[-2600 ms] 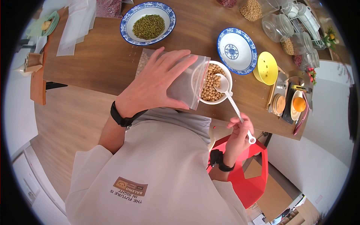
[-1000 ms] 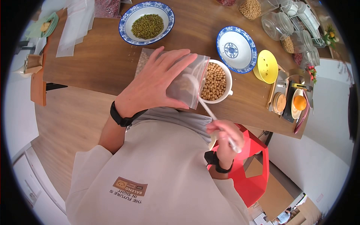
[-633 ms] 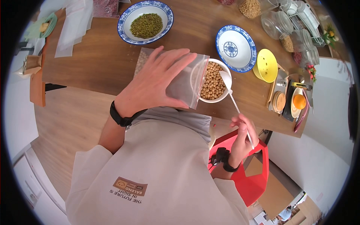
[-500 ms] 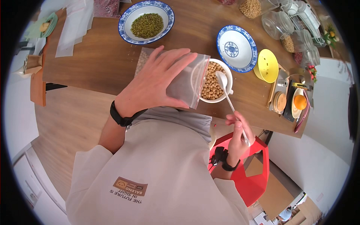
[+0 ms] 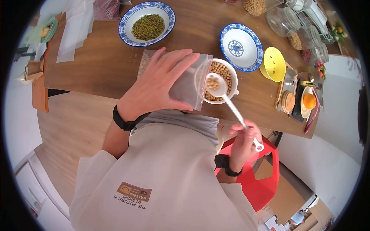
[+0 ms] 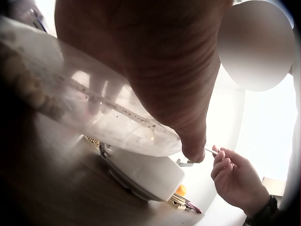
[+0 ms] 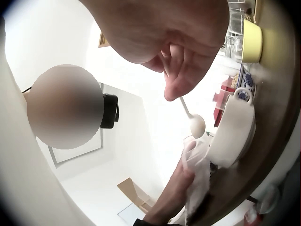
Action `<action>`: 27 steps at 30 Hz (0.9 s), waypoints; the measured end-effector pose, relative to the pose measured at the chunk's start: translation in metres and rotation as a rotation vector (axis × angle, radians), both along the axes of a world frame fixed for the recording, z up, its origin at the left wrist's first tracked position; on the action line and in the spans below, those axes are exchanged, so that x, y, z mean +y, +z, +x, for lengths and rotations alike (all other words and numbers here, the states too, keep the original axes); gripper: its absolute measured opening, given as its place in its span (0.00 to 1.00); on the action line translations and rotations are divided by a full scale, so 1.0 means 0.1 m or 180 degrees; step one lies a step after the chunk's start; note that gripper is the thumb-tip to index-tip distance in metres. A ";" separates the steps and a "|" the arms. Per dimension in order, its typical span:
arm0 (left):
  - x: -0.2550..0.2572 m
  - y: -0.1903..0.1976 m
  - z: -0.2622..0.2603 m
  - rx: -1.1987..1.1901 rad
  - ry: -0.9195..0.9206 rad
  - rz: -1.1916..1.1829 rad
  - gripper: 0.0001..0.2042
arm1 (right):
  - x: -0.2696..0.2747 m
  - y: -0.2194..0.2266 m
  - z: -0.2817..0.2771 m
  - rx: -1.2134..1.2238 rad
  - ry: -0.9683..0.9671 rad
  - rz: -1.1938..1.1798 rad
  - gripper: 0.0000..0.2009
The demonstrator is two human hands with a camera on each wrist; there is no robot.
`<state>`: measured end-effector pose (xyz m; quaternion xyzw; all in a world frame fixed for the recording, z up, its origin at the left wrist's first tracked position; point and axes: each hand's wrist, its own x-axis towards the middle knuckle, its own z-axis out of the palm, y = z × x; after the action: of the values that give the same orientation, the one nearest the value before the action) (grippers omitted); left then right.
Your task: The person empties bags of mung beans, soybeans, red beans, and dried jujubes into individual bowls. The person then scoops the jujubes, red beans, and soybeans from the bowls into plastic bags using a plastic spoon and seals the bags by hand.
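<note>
My left hand [image 5: 154,82] grips a clear zip bag [image 5: 187,86], fingers spread over its top side and thumb at the near edge. Chickpeas lie at the bag's far end, showing through the plastic in the left wrist view. The bag's mouth overlaps the rim of a white handled bowl [image 5: 235,79], which is full of chickpeas [image 5: 222,69]. Between its fingers and thumb my right hand [image 5: 243,140] holds a long white spoon [image 5: 234,109]. The spoon carries several chickpeas over the bowl, its tip right at the bag's mouth. In the right wrist view the white bowl [image 7: 233,134] stands beside the spoon.
A blue-and-white bowl of mung beans [image 5: 148,27] stands farther back. An empty patterned bowl [image 5: 246,57] and a yellow bowl [image 5: 269,73] sit right of the white one. Glass jars [image 5: 283,23] line the back right. Flat plastic bags [image 5: 73,32] lie at left.
The spoon went from inside the bag's mouth back to the white bowl, dipped among the chickpeas, and now holds several, close to the bag. The left hand stays put on the bag.
</note>
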<state>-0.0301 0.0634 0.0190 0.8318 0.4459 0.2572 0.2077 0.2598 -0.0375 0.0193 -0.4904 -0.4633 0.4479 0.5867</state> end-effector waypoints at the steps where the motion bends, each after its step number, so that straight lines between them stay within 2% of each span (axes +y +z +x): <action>1: 0.00 0.00 0.00 0.0010 0.0015 -0.0019 0.58 | -0.01 0.03 -0.07 -0.0085 0.0165 -0.0014 0.17; 3: 0.00 -0.01 -0.01 -0.0029 -0.0016 0.0009 0.58 | 0.00 0.14 -0.20 -0.0069 0.0234 -0.0152 0.14; 5: 0.01 -0.01 -0.01 -0.0067 -0.0042 0.0039 0.58 | 0.10 0.19 -0.27 -0.0823 0.0962 0.0135 0.11; 6: 0.01 -0.01 -0.01 -0.0063 -0.0050 0.0037 0.58 | 0.11 0.20 -0.26 -0.1120 0.1068 0.0201 0.09; 9: 0.01 -0.01 -0.02 -0.0046 -0.0062 0.0037 0.59 | 0.10 0.16 -0.08 -0.1249 0.1056 0.0523 0.09; 11: 0.01 -0.01 -0.01 -0.0034 -0.0084 0.0042 0.59 | 0.09 0.13 0.03 -0.1182 0.0917 0.0624 0.10; 13: 0.01 -0.01 0.00 0.0020 -0.0053 -0.0053 0.58 | 0.05 0.12 0.08 -0.0924 0.0175 0.0369 0.11; 17: 0.01 0.00 0.02 0.0006 -0.0091 -0.0043 0.59 | 0.12 0.14 0.10 -0.1581 0.0058 -0.0054 0.10; 22: 0.03 -0.01 0.01 -0.0018 -0.0093 -0.0075 0.61 | 0.09 -0.04 0.07 -0.1180 0.0172 0.0070 0.10; 24: 0.04 -0.03 0.02 -0.0015 -0.0151 -0.0024 0.59 | 0.05 -0.10 0.04 -0.0380 -0.0109 -0.0304 0.11; 27: 0.06 -0.02 0.05 -0.0006 -0.0227 0.0019 0.58 | 0.05 -0.14 0.03 0.0249 -0.0420 -0.0453 0.15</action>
<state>-0.0247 0.0698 0.0166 0.8475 0.4150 0.2518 0.2147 0.2623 -0.0325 0.0049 -0.5424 -0.3738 0.4589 0.5962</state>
